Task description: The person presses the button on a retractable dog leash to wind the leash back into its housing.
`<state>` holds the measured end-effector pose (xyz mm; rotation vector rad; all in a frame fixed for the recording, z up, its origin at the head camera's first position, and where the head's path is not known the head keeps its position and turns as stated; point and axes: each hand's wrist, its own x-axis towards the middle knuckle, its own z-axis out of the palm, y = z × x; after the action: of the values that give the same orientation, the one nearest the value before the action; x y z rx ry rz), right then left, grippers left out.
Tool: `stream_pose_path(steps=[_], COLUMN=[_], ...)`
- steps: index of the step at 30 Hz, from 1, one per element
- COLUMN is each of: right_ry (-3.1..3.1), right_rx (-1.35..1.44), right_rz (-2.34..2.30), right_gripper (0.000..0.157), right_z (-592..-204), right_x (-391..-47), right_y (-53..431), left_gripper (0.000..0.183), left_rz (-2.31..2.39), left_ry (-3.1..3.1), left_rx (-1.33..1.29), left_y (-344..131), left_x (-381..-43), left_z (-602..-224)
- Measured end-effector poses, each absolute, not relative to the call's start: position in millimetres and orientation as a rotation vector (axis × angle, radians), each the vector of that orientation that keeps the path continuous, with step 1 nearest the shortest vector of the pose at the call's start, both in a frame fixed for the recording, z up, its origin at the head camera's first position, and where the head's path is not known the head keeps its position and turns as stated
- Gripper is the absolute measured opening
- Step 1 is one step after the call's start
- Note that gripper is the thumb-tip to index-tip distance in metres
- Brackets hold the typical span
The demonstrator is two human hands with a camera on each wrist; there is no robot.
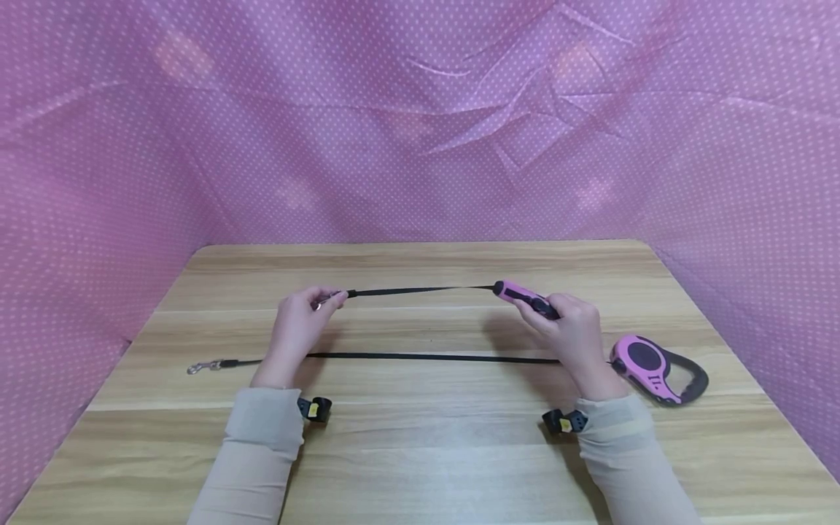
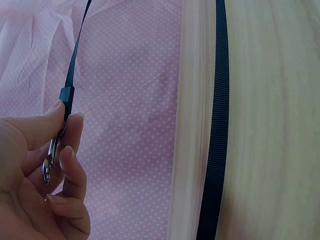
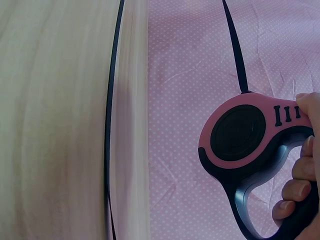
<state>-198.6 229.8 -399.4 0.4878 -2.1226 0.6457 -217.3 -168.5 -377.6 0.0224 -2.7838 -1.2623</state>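
My right hand grips the handle of a pink and black retractable dog leash, fingers curled through its loop. From its housing a black strap runs left through the air, stretched nearly straight. At the strap's other end, my left hand pinches the black end piece between thumb and fingers, and the metal snap hook hangs against the palm. A second pink and black retractable leash lies on the table beside my right wrist. Its black strap is drawn out leftward under both forearms.
The second leash's metal clip lies on the wooden table to the left of my left forearm. Pink dotted cloth hangs behind the table and along both sides. Small black cameras are strapped to both wrists.
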Motion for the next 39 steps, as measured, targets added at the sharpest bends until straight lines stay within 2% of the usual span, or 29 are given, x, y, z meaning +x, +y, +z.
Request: stream_pose_path(steps=[22, 24, 31, 36, 39], right_ry=[-2.147, -2.141, -2.119, -2.118, -2.129], right_rx=[0.539, 0.55, 0.559, 0.568, 0.575], right_rz=[0.653, 0.653, 0.636, 0.646, 0.655], right_gripper=[0.031, 0.033, 0.065, 0.064, 0.055], right_z=[-398.6, -399.4, -402.6, -403.3, -403.3], right_x=[-198.3, -198.9, -200.5, -199.6, -198.6], right_y=[222.8, 222.8, 221.8, 221.3, 221.5], left_gripper=[0.042, 0.041, 0.039, 0.037, 0.036], left_rz=[-1.221, -1.212, -1.196, -1.189, -1.174], left_ry=[-2.782, -2.781, -2.789, -2.784, -2.776], left_rx=[-0.04, -0.046, -0.056, -0.061, -0.073], left_y=[-160.6, -159.5, -155.1, -152.1, -151.0], left_x=[-217.7, -217.7, -216.4, -214.8, -213.7], left_z=[-379.4, -379.3, -379.4, -379.9, -380.4])
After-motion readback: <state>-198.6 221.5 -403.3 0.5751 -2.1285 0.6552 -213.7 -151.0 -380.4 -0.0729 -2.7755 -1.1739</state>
